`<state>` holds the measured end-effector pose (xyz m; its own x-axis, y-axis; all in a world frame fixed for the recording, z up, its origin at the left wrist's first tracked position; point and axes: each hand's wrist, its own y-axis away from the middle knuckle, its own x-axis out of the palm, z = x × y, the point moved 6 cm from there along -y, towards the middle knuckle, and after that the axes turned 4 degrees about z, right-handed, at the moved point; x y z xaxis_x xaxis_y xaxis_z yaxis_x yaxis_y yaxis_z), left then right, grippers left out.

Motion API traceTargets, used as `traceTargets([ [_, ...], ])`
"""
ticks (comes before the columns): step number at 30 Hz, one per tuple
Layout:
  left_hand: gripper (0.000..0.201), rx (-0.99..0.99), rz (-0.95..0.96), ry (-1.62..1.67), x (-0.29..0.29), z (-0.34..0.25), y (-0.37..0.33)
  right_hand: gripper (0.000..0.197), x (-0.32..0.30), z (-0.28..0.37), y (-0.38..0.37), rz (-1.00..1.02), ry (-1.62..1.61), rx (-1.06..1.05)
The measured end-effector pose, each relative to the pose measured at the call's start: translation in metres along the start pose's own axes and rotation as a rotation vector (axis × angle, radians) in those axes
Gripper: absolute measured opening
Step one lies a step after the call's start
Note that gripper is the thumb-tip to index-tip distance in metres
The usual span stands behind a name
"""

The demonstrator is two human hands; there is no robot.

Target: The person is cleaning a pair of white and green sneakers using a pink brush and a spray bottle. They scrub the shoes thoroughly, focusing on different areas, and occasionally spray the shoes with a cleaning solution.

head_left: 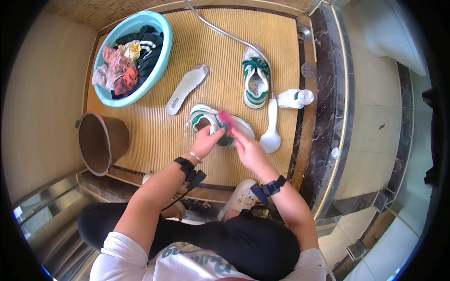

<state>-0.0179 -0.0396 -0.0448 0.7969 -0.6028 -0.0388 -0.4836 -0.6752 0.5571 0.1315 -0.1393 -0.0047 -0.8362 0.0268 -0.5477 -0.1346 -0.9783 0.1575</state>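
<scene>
A white and green sneaker (pixel 242 125) lies sideways in front of me on the ribbed floor. My left hand (pixel 205 142) grips it near its opening and tongue. In my right hand (pixel 249 149) is a pink scrubbing brush (pixel 226 120), pressed against the laced upper. The brush's bristles are mostly hidden. The matching sneaker (pixel 256 84) with green laces stands just beyond, its toe pointing away. To the left of it a pale insole (pixel 186 90) lies flat on the floor.
A light blue basin (pixel 164 61) of clothes stands at the far left, with a brown bucket (pixel 104 145) tipped on its side nearer me. A white shower head (pixel 271 138) and its metal hose (pixel 220 30) lie to the right, beside a white bottle (pixel 291 99). A dark marble curb (pixel 328 93) borders the floor.
</scene>
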Motion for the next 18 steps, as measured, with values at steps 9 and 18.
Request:
traceTargets([
  [9,0.026,0.574,0.058,-0.608,0.007,-0.020,-0.005,0.048,-0.054,0.000,0.027,-0.115,0.113,0.001],
  [18,0.031,-0.069,0.097,-0.045,-0.004,0.021,-0.007,0.057,-0.013,0.027,-0.048,0.156,0.442,-0.213],
])
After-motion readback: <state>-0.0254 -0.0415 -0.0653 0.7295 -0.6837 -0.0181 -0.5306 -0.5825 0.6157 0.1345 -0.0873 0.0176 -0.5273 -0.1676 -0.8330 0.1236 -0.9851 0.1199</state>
